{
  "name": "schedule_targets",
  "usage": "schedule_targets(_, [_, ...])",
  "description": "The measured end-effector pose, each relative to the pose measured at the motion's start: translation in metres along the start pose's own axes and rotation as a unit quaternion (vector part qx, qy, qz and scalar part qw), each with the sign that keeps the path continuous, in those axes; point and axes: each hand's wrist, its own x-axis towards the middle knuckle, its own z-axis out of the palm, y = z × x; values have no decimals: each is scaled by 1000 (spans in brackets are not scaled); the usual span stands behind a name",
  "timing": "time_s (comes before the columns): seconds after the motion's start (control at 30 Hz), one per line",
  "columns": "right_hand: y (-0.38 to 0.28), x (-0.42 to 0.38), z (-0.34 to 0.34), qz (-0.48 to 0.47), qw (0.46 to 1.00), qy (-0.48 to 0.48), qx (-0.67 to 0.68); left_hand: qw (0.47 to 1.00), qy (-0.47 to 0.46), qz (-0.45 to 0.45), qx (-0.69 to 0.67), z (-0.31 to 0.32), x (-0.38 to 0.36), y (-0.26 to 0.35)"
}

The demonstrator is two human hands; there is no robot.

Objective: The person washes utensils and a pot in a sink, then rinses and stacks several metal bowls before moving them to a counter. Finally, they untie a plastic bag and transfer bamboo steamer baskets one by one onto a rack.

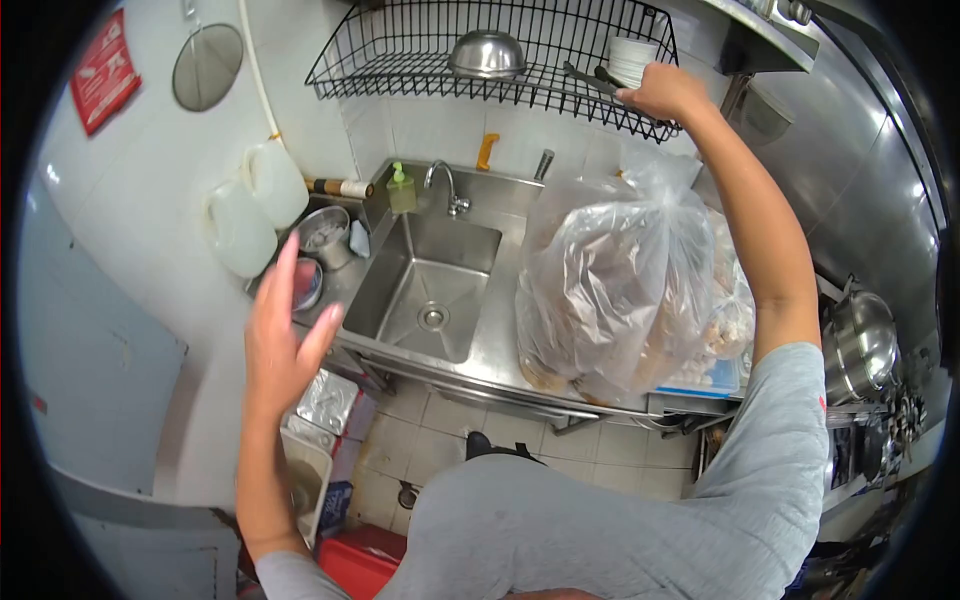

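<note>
We have our right hand at the upper right of the frame, fingers closed around a dark utensil, probably tongs, at the wire rack. We judge the step as setting it down or picking it up, we cannot tell which; the next move calls for care beside the white cups. Our left hand, centre left, is loosely spread, holding nothing. We count one utensil, one steel bowl in the rack, one sink, one tap, two jugs; the cups we cannot count.
</note>
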Motion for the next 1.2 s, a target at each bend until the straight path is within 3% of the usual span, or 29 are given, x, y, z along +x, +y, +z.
schedule_targets(0.13, [9,42,30,-23,997,-55,47,969,20,216,116,36,161,12])
schedule_targets(0.2, [19,53,36,-14,997,-41,59,955,-4,248,163,65,237,11])
schedule_targets(0.23, [11,42,20,31,993,-83,74,946,-5,257,200,84,274,5])
schedule_targets(0.3, [26,39,17,-47,994,-100,-15,932,-17,271,239,125,338,-5])
schedule_targets(0.33, [29,20,11,-33,998,-43,13,928,-27,285,239,147,365,-12])
schedule_targets(0.43, [34,-51,-30,-17,999,-48,-4,901,-81,338,259,208,433,-41])
schedule_targets(0.47, [44,-81,-41,-64,997,15,40,888,-96,352,278,230,450,-53])
schedule_targets(0.5, [47,-109,-52,-119,986,84,82,886,-134,343,281,246,456,-55])
schedule_targets(0.57, [43,-174,-74,-37,993,99,58,881,-169,335,287,273,474,-70])
schedule_targets(0.67, [46,-256,-117,97,993,44,52,866,-176,350,310,304,494,-74])
schedule_targets(0.73, [56,-312,-120,157,981,85,-80,854,-185,353,335,300,497,-73])
schedule_targets(0.77, [41,-325,-128,296,954,35,-29,859,-184,369,303,311,508,-84])
schedule_targets(0.83, [56,-370,-116,277,956,59,-75,849,-166,354,357,318,509,-85])
schedule_targets(0.97, [53,-437,-100,433,901,-2,28,798,-218,330,453,296,496,-54])
schedule_targets(1.03, [39,-452,-89,458,882,11,108,781,-215,327,487,296,493,-46])
schedule_targets(1.13, [21,-469,-72,505,855,0,123,774,-216,325,498,296,492,-45])
schedule_targets(1.2, [13,-470,-61,481,869,-14,115,786,-210,334,476,295,493,-47])
